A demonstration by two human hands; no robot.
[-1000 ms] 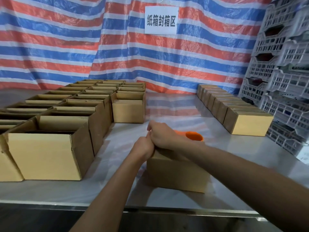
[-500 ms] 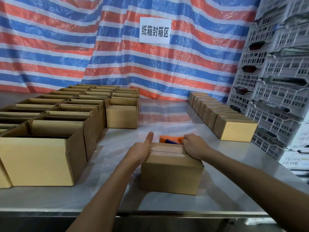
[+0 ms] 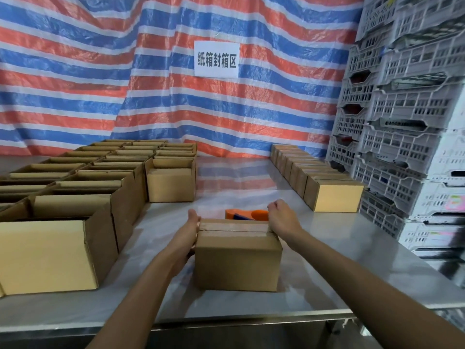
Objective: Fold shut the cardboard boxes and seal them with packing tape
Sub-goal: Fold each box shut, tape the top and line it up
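A closed cardboard box (image 3: 237,263) stands on the steel table (image 3: 327,280) in front of me, with a strip of clear tape (image 3: 234,226) along its top seam. My left hand (image 3: 187,233) lies flat against the box's left side, thumb at the top edge. My right hand (image 3: 280,216) sits at the box's top right corner, fingers curled over the end of the tape strip. An orange tape dispenser (image 3: 247,214) lies on the table just behind the box, beside my right hand.
Several open boxes (image 3: 105,177) fill the left of the table, the nearest one (image 3: 47,255) close to my left arm. A row of sealed boxes (image 3: 334,195) runs along the right. White plastic crates (image 3: 402,122) are stacked at the far right. A striped tarp hangs behind.
My right hand slid from the left end of the box top to its right corner. My left hand went from a fist on top to lying flat against the left side.
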